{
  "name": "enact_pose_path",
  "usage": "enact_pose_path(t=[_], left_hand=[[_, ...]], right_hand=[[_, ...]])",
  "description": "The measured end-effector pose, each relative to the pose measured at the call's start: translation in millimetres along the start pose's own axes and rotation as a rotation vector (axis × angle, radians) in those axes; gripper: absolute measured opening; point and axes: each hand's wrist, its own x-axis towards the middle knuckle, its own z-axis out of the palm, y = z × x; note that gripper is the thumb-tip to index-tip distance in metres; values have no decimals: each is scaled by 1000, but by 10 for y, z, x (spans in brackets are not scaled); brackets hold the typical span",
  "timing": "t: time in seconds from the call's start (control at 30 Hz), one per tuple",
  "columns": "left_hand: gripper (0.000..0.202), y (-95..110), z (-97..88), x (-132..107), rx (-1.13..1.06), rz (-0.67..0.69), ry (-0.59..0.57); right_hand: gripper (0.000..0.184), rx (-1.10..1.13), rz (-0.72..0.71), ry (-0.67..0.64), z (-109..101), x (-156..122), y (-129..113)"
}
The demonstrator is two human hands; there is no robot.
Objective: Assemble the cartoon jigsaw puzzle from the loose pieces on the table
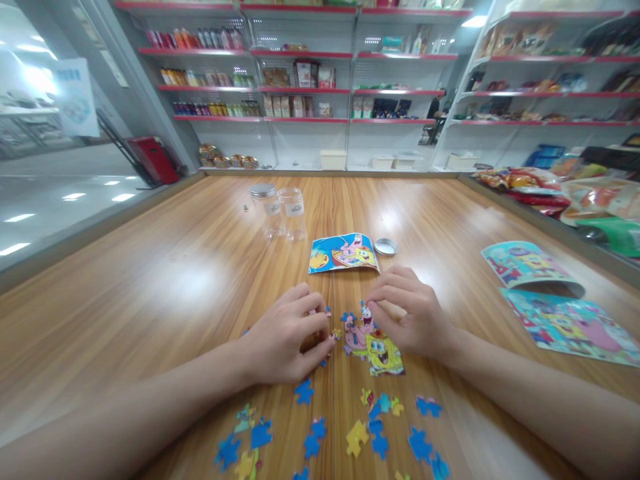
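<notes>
My left hand [293,333] is curled low over the table, thumb and forefinger together at a small jigsaw puzzle piece [336,335]; other pieces lie partly hidden under its fingers. The fingertips of my right hand [413,310] pinch at the top edge of a partly joined jigsaw puzzle [357,337], on a piece they mostly cover. That joined part shows a pink figure and a yellow square face [384,353]. Nearer to me lie loose pieces, among them a yellow piece [357,438] and blue pieces [261,433]. Beyond my hands lies a curled picture sheet [344,253].
Two clear jars, one with a lid [263,190] and one without [295,217], stand farther back. A loose metal lid [386,247] lies beside the picture sheet. Two more picture sheets [570,327] lie at right. Snack bags [545,190] edge the table; stocked shelves [305,90] stand behind.
</notes>
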Motion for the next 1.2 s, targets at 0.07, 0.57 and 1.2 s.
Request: enact_pose_path(t=[0.07, 0.57, 1.2], left_hand=[[16, 8, -11, -16, -8, 23, -34], [23, 8, -13, -11, -38, 15, -59], [19, 25, 17, -12, -68, -12, -82]], right_hand=[[7, 1, -1, 1, 1, -3, 1], [9, 82, -175, -94, -52, 8, -53], [16, 74, -270, -433, -35, -20, -92]])
